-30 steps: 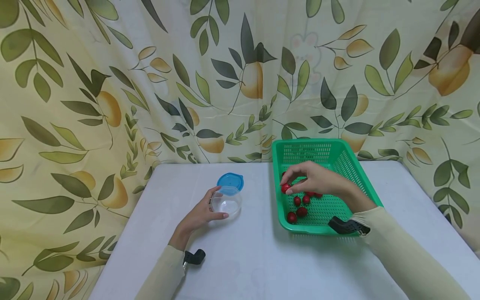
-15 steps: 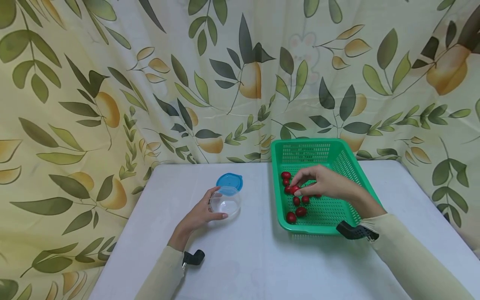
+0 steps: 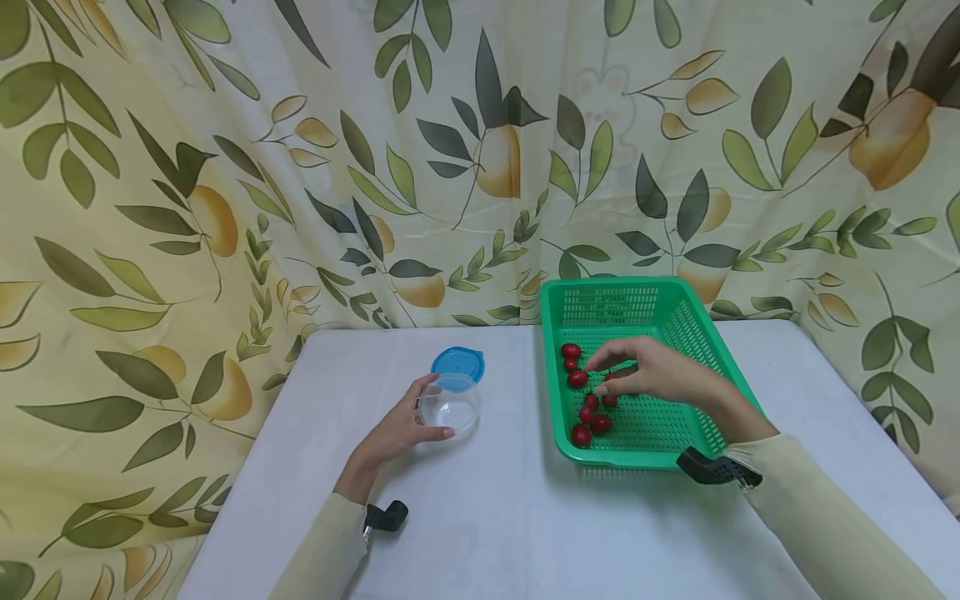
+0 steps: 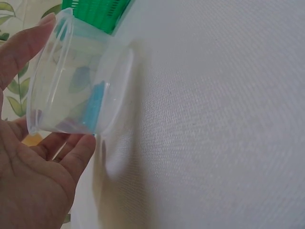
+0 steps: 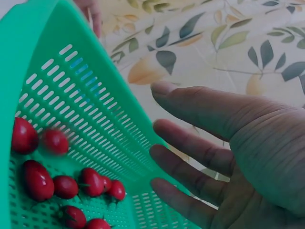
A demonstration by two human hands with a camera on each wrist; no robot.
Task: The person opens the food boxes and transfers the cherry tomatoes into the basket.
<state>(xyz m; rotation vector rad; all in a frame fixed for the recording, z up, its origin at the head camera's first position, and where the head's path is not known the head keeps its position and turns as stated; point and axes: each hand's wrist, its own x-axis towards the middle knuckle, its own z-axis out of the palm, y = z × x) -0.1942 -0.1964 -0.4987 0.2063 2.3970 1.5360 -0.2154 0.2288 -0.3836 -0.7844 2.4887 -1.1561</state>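
Note:
My left hand (image 3: 401,427) holds a clear plastic tub (image 3: 450,410) upright on the table, with thumb and fingers around its sides. In the left wrist view the tub (image 4: 62,90) appears uncapped at its rim. My right hand (image 3: 651,368) hovers over the green basket (image 3: 637,460), fingers spread and holding nothing, as the right wrist view also shows. Several red cherry tomatoes (image 3: 577,379) lie in the basket's left part. One blurred cherry tomato (image 5: 55,141) is in motion near the others. My right hand and wrist hide some of the basket floor.
A blue lid (image 3: 459,360) lies flat just behind the tub. White cloth covers the table (image 3: 480,533). Behind the table's far edge hangs a leaf-patterned curtain (image 3: 337,208). Each wrist carries a black camera strap (image 3: 716,468).
My right hand has drawn slightly right inside the basket and let go of the cherry tomato it pinched. A tomato has moved toward the front-left group. The left hand stays on the tub.

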